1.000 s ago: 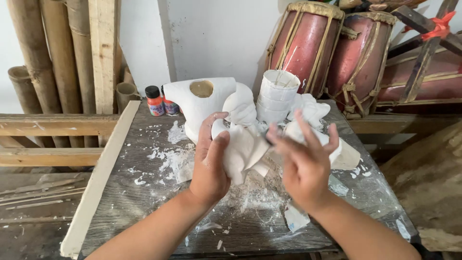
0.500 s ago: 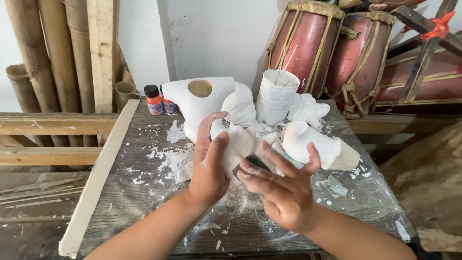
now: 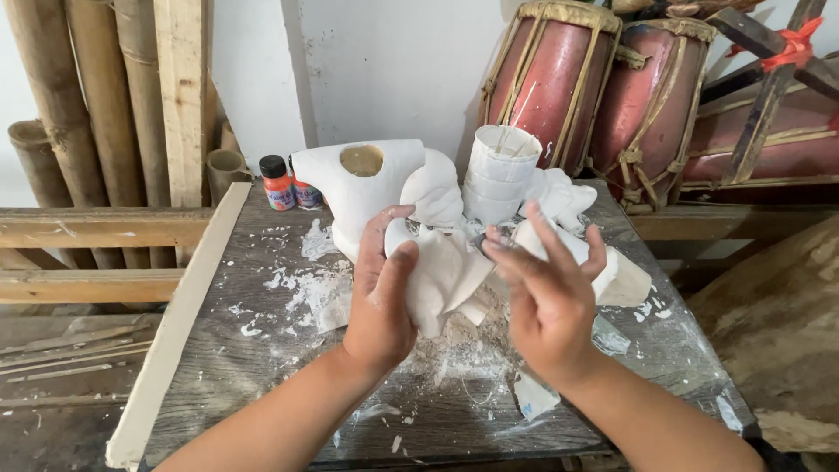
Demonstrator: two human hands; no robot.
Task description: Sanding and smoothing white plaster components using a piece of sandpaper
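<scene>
Head view: left hand [image 3: 380, 297] fingers grip white figurine [image 3: 446, 275] over dusty table [image 3: 253, 367], right hand [image 3: 546, 297] fingers spread

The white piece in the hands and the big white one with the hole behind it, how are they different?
The held white piece is smaller and lifted in the left hand; the big white piece sits on the table, untouched. The big one has a round hole on top; the held one shows none. Both look like white plaster.
</scene>
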